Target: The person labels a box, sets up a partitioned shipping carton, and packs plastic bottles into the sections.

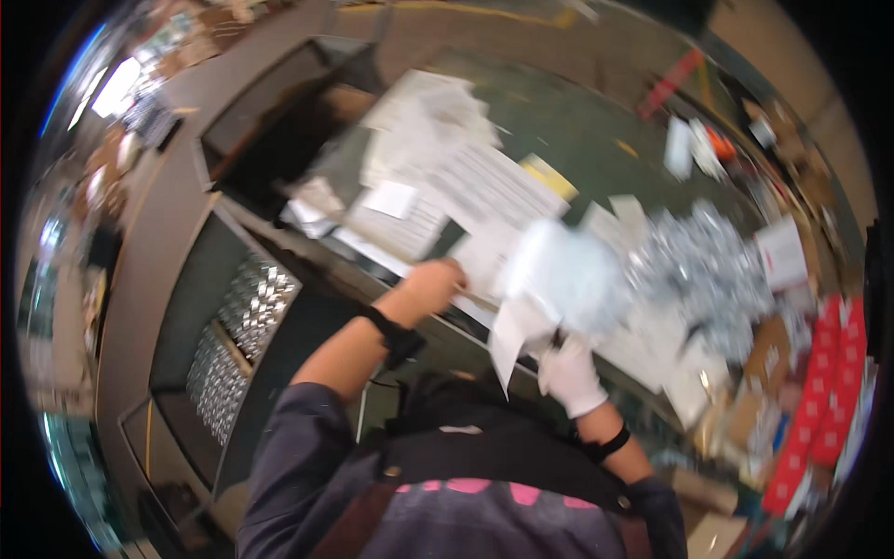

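Observation:
My right hand (571, 377), in a white glove, is closed at the table's near edge. Its fingers grip the lower end of a pale, see-through plastic bag (568, 279), smeared by motion. A white paper sheet (515, 337) hangs beside the bag, its corner pointing down past the edge. Something small and dark shows at the gloved fingertips, too blurred to name. Left of the bag, my bare left hand (433, 287) is over the table edge with fingers curled; what they hold, if anything, is hidden. Printed sheets (494, 184) lie spread beyond both hands.
Crumpled clear plastic bags (698, 270) are heaped on the right of the green table (559, 112). Red boxes (819, 401) stand at far right. A dark bin (279, 112) is at back left, above a crate of shiny metal parts (233, 345). A yellow slip (549, 175) lies among papers.

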Available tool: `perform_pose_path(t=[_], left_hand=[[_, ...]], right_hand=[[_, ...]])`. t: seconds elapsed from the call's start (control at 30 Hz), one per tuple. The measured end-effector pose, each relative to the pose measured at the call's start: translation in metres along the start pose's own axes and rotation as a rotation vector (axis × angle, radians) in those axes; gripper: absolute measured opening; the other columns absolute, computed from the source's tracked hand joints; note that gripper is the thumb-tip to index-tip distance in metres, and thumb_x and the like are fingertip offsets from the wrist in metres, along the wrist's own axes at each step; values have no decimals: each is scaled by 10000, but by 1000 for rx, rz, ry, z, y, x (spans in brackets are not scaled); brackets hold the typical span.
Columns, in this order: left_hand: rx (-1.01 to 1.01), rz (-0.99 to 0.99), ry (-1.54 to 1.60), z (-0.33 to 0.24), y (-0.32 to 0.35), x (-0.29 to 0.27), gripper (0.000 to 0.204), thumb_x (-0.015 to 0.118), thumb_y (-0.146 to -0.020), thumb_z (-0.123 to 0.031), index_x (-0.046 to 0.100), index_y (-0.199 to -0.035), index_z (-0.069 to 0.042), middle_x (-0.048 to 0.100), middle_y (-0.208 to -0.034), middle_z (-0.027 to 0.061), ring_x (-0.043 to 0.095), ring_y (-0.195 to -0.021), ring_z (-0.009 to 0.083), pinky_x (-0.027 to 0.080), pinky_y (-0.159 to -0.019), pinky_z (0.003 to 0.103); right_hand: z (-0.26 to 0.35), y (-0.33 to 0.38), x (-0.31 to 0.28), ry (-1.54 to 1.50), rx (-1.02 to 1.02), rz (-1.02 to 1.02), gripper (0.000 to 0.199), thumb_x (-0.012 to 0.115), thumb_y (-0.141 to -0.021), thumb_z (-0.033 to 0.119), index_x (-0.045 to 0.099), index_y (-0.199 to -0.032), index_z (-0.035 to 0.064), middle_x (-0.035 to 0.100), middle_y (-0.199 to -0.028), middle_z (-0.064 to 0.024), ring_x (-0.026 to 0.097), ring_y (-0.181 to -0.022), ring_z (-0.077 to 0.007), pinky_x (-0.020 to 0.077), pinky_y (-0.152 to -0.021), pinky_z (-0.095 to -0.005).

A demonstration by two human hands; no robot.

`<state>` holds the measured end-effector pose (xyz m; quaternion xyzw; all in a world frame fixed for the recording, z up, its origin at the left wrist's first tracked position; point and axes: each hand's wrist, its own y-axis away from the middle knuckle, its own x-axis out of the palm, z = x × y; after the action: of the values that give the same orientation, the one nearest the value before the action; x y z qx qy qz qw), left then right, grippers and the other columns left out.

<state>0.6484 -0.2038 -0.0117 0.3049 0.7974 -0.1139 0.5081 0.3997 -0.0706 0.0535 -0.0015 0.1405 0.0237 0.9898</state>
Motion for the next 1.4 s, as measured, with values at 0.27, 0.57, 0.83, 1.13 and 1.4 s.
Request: perform_pose_path(t=[0.27, 0.57, 0.83, 1.13, 1.4], left_hand=[[37, 510, 1373, -134, -43, -25, 719, 352, -1003, -555, 500, -1313, 77, 616, -1237, 142, 252, -487, 52, 237, -445, 201], [-50, 766, 1655, -183, -85, 40, 436, 526, -996, -382, 578, -1165, 15, 480, -684, -50, 287, -479, 29, 234, -443, 204], [-151, 583, 1514, -234, -123, 70, 269, 650, -935, -196, 645, -1123, -4, 688, -1020, 76, 660, -857, 137, 545, -706, 272], [-323, 560, 1382, -290, -134, 137, 255, 676, -921, -271, 653, -952, -19, 650, -827, 27, 566, -695, 81, 438, -579, 249], [430, 16, 42, -329, -110, 191, 235, 659, -862, -259, 649, -1048, -116, 613, -1173, 58, 669, -738, 280, 543, -649, 374]], right_hand=[[29, 6, -93, -667, 451, -277, 274, 636, -941, 279, 590, -1037, 27, 526, -604, 1, 381, -357, -74, 309, -325, -244], [13, 56, -116, -196, 563, -59, 312, 638, -904, 292, 604, -968, -12, 522, -557, -41, 459, -392, -125, 367, -374, -299], [-26, 107, -150, 310, 476, 125, 352, 679, -822, 248, 643, -1014, -45, 678, -862, -170, 662, -804, -278, 520, -763, -358], [-58, 95, -229, -266, 759, -418, 109, 681, -845, 117, 627, -856, 22, 585, -718, 30, 519, -661, -64, 451, -633, -252], [-161, 99, -284, -128, 973, -183, 264, 699, -828, 285, 605, -857, 40, 542, -622, -26, 495, -466, -96, 399, -444, -290]])
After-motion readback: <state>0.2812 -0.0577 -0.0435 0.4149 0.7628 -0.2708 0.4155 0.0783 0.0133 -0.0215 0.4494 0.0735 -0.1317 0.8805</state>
